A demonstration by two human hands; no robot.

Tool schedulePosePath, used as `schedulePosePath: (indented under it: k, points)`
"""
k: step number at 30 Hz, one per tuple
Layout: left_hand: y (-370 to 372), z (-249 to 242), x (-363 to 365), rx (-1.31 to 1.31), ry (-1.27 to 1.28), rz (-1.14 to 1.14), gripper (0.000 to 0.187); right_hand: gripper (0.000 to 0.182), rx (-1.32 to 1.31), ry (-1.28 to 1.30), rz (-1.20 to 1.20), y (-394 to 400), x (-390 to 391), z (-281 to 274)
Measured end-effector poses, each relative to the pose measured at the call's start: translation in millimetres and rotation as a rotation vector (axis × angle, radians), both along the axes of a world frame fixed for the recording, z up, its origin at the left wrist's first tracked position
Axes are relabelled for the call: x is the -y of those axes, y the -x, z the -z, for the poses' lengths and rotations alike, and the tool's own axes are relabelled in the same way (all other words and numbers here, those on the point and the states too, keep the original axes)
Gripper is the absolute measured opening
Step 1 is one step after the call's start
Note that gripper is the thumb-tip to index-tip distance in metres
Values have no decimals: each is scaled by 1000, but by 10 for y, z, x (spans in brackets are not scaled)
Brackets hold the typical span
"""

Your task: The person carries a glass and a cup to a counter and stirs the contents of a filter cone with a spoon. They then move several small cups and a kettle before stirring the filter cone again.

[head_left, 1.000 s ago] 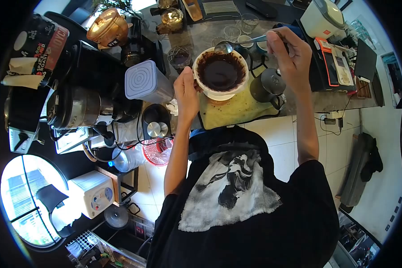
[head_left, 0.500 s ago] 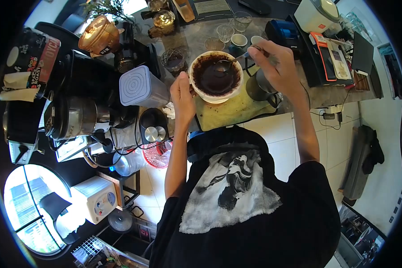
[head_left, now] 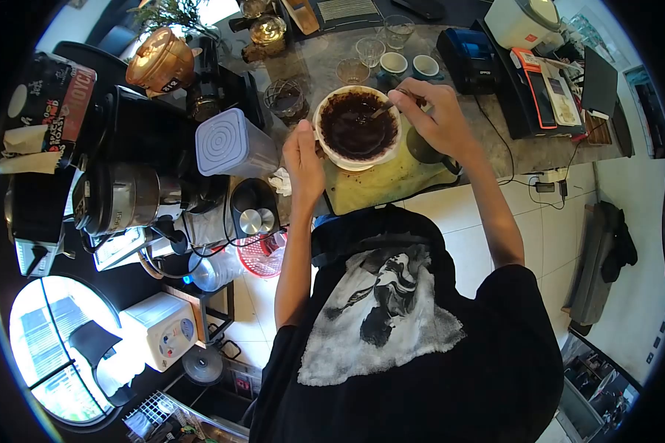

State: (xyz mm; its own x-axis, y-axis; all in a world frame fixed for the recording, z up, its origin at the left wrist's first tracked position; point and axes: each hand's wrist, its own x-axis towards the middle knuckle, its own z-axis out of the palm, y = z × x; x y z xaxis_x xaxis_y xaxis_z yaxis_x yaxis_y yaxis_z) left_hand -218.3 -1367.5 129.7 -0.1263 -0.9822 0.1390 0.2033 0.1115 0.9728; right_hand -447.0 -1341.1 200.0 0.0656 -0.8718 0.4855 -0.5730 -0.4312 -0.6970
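A white coffee dripper [head_left: 356, 164] stands over a yellow-green cloth [head_left: 369, 190] at the counter's near edge. Dark wet coffee [head_left: 353, 136] fills it, with grounds stuck around the inner wall. My left hand [head_left: 303, 162] is closed on the dripper's left side, thumb up; what its fingers grip there is partly hidden. From the right, my right hand [head_left: 442, 122] pinches a spoon [head_left: 382, 111] whose bowl is sunk in the coffee. Below that hand a dark metal pitcher [head_left: 423, 149] is partly covered by the wrist.
Two small white cups [head_left: 394, 63] and several clear glasses [head_left: 371, 52] stand behind the dripper. Leftward are a lidded plastic container [head_left: 225, 140], a black scale-like device with a knob [head_left: 256, 220] and dark machines. A blue-black printer [head_left: 467, 59] sits at the right, with cables over the counter edge.
My right hand has moved left and slightly down. The spoon's bowl, visible above the coffee before, has gone under its surface. My left hand stays at the dripper.
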Motion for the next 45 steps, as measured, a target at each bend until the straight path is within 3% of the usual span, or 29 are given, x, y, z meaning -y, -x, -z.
schedulePosePath:
  k: [3,5,14,18,24,32,36,38,45]
  points:
    - [-44,53,19,18,-43,43,40,30,90,-149,21,51,51,116]
    - [-42,51,5,26,-52,42,39,33,299,-261,18,59,73,186]
    - [68,38,-12,13,-21,-21,40,31,702,-389,43,59,95,284]
    - [55,81,-1,14,-37,-5,40,30,693,-356,32,86,69,188]
    - [-2,123,13,-5,-72,18,40,23,540,-174,15,76,10,-28]
    - [-13,98,1,1,-68,31,41,19,-61,117,46,-1,-156,-385]
    - [-3,78,-8,8,-77,28,42,18,10,75,3,-89,-228,-417]
    - [47,33,-20,-28,-40,-23,41,17,-173,65,-29,-95,-248,-401]
    - [49,48,-17,-70,-83,-17,41,17,-188,83,-74,-168,-231,-212]
